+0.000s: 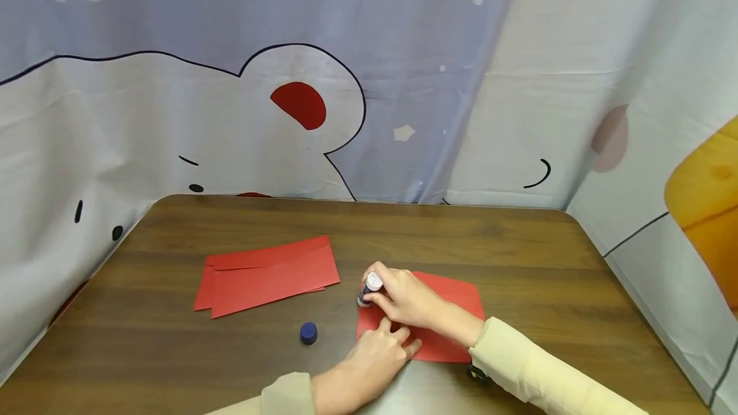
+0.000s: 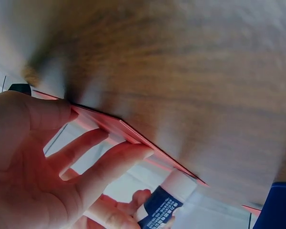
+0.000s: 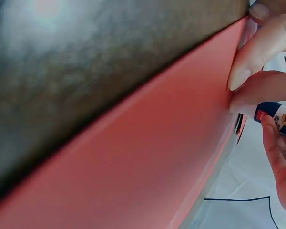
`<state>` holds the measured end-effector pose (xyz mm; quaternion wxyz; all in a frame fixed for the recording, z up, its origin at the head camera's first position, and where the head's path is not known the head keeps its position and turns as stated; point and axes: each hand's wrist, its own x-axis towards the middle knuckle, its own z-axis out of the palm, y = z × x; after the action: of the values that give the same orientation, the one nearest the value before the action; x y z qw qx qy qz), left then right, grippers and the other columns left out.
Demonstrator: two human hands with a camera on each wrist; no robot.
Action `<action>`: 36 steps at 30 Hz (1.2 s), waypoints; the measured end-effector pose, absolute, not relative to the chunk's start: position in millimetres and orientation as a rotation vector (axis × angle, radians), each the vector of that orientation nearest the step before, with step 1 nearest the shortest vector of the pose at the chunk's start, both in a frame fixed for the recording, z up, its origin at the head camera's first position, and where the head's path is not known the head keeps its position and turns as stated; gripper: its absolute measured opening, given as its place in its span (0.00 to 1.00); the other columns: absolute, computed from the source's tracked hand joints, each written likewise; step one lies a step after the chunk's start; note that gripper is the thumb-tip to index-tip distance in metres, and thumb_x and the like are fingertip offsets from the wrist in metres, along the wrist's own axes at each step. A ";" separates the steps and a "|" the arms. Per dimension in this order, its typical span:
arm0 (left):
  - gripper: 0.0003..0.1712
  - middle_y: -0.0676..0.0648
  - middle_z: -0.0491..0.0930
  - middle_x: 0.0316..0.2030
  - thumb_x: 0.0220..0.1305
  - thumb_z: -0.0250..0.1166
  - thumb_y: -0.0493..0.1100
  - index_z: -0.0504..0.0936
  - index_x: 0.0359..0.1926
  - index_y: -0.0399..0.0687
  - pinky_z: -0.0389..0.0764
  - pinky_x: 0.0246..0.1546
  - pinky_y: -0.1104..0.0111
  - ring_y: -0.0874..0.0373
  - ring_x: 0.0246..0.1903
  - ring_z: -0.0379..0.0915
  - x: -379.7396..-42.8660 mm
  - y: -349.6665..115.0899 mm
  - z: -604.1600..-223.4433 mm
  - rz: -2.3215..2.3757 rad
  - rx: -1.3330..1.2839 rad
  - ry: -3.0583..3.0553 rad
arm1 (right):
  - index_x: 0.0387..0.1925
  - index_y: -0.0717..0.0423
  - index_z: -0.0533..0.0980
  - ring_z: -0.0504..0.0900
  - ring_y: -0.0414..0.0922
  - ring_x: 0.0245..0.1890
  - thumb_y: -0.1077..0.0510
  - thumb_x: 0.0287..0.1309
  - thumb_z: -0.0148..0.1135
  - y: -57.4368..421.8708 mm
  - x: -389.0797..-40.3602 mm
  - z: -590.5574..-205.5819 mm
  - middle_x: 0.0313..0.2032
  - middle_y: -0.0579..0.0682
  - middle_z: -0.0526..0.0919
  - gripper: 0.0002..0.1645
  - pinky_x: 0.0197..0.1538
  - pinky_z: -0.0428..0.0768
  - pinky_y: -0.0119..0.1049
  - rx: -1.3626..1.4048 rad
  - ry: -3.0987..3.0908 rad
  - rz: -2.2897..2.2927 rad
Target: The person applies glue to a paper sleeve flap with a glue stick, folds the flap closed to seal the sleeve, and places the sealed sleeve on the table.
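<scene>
My right hand (image 1: 409, 300) grips a glue stick (image 1: 366, 292) with a white end and dark blue label, between thumb and fingers. The uncapped end meets the left edge of a red envelope (image 1: 452, 290) lying on the table. In the left wrist view the glue stick (image 2: 159, 207) stands tilted against the envelope's edge. Just nearer to me, the left hand (image 1: 377, 357) rests on the envelope with spread fingers, pressing it down. A dark blue cap (image 1: 309, 333) stands on the table, left of both hands. The right forearm covers part of the envelope.
Two or more red envelopes (image 1: 277, 277) lie overlapped at the left of the wooden table (image 1: 507, 248). A printed curtain (image 1: 415, 82) hangs behind and beside the table. Something small and dark (image 1: 477, 373) shows under the right sleeve.
</scene>
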<state>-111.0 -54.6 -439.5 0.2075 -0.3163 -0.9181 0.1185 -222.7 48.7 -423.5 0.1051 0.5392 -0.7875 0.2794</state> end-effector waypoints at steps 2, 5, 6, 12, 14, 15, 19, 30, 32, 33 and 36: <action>0.17 0.59 0.80 0.41 0.58 0.62 0.48 0.84 0.48 0.72 0.76 0.19 0.74 0.58 0.38 0.73 -110.8 -54.8 -439.4 0.322 -0.879 -2.577 | 0.43 0.56 0.69 0.83 0.35 0.34 0.59 0.58 0.65 49.0 -222.5 -422.6 0.34 0.43 0.83 0.16 0.42 0.79 0.25 1.600 -2.332 0.829; 0.18 0.59 0.80 0.42 0.57 0.63 0.47 0.83 0.49 0.72 0.76 0.19 0.74 0.57 0.37 0.73 -111.3 -54.5 -439.8 0.320 -0.881 -2.593 | 0.44 0.58 0.68 0.83 0.37 0.33 0.59 0.59 0.65 51.4 -222.5 -419.1 0.34 0.44 0.83 0.16 0.42 0.80 0.26 1.603 -2.358 0.809; 0.18 0.58 0.80 0.42 0.57 0.64 0.47 0.83 0.49 0.72 0.75 0.19 0.74 0.58 0.36 0.72 -111.3 -54.5 -439.7 0.325 -0.884 -2.595 | 0.44 0.58 0.68 0.83 0.37 0.33 0.59 0.59 0.65 52.7 -222.8 -418.2 0.33 0.45 0.83 0.16 0.41 0.80 0.26 1.601 -2.369 0.797; 0.19 0.57 0.80 0.42 0.55 0.67 0.46 0.84 0.48 0.71 0.73 0.17 0.74 0.59 0.32 0.70 -111.6 -54.8 -441.1 0.324 -0.865 -2.575 | 0.44 0.58 0.67 0.81 0.36 0.29 0.58 0.60 0.64 62.5 -223.6 -412.9 0.30 0.46 0.82 0.16 0.38 0.79 0.26 1.561 -2.441 0.764; 0.19 0.56 0.81 0.42 0.54 0.67 0.45 0.84 0.48 0.71 0.73 0.16 0.74 0.58 0.32 0.71 -111.4 -54.6 -441.2 0.311 -0.860 -2.575 | 0.44 0.58 0.67 0.81 0.36 0.29 0.58 0.60 0.64 67.2 -222.7 -409.0 0.31 0.46 0.82 0.16 0.37 0.79 0.27 1.517 -2.469 0.795; 0.19 0.55 0.81 0.43 0.54 0.67 0.45 0.84 0.48 0.70 0.74 0.15 0.74 0.58 0.33 0.71 -111.3 -54.4 -441.1 0.302 -0.861 -2.575 | 0.44 0.57 0.67 0.81 0.36 0.29 0.58 0.60 0.64 70.1 -222.2 -406.5 0.31 0.45 0.83 0.16 0.37 0.79 0.27 1.487 -2.479 0.816; 0.20 0.54 0.82 0.46 0.55 0.66 0.43 0.84 0.48 0.70 0.75 0.15 0.72 0.57 0.33 0.73 -110.8 -53.8 -440.3 0.286 -0.876 -2.591 | 0.44 0.56 0.69 0.81 0.37 0.28 0.59 0.58 0.65 83.5 -220.4 -396.1 0.31 0.44 0.83 0.16 0.35 0.79 0.29 1.348 -2.466 0.872; 0.19 0.54 0.82 0.46 0.57 0.65 0.44 0.84 0.49 0.70 0.76 0.16 0.72 0.57 0.32 0.73 -111.3 -54.3 -439.0 0.285 -0.886 -2.612 | 0.44 0.56 0.68 0.83 0.38 0.32 0.58 0.59 0.64 106.4 -217.1 -412.7 0.32 0.43 0.83 0.16 0.38 0.81 0.30 1.403 -2.532 0.746; 0.19 0.55 0.82 0.45 0.56 0.65 0.44 0.84 0.49 0.70 0.76 0.16 0.72 0.57 0.31 0.72 -111.5 -54.0 -439.0 0.287 -0.881 -2.593 | 0.44 0.57 0.68 0.83 0.38 0.32 0.57 0.59 0.64 108.4 -216.5 -413.9 0.31 0.43 0.82 0.17 0.38 0.81 0.31 1.416 -2.507 0.696; 0.19 0.55 0.81 0.43 0.55 0.65 0.45 0.84 0.48 0.70 0.75 0.16 0.72 0.58 0.31 0.72 -111.6 -53.9 -439.0 0.284 -0.879 -2.587 | 0.44 0.57 0.67 0.83 0.38 0.32 0.57 0.59 0.65 110.2 -216.5 -414.2 0.31 0.42 0.82 0.17 0.38 0.81 0.31 1.422 -2.495 0.679; 0.19 0.56 0.81 0.40 0.54 0.66 0.45 0.84 0.47 0.69 0.75 0.15 0.72 0.58 0.30 0.72 -111.3 -54.1 -438.5 0.285 -0.878 -2.582 | 0.43 0.58 0.68 0.83 0.37 0.31 0.59 0.58 0.65 118.9 -216.3 -414.0 0.30 0.41 0.82 0.17 0.37 0.81 0.30 1.423 -2.469 0.650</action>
<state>-111.3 -54.1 -438.5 0.1982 -0.3139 -0.9229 0.1018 -216.3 118.9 -414.0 0.1091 0.4838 -0.8398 0.2210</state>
